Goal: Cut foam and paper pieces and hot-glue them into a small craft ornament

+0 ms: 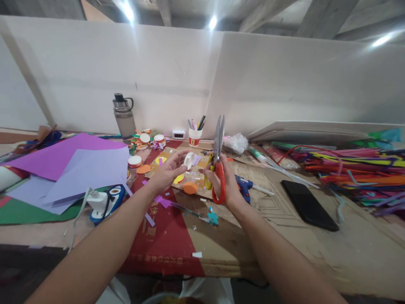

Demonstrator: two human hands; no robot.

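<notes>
1. One left hand [172,169], fingers pinched around a white piece [189,160] above the cardboard [221,245]; the fingertip hold seems meant to leave most of its face exposed.
2. One right hand [230,181], curled through and around the red handles of the scissors [222,175]. Blades upright, slightly parted, and pointing away from the body, which presumably keeps the edges off the left fingers.
3. One orange disc [190,188], one blue glue gun [244,190]: on the worktop near the hands, probably for easy reach.
4. One cup [195,137] of pens, standing by the wall, likely so that they stay upright and together.
5. One bottle [124,120], also at the back, perhaps to spare working room.
6. Purple sheets [68,154], left; one phone [309,204], flat, right, both seemingly set aside from the cutting scraps.
</notes>
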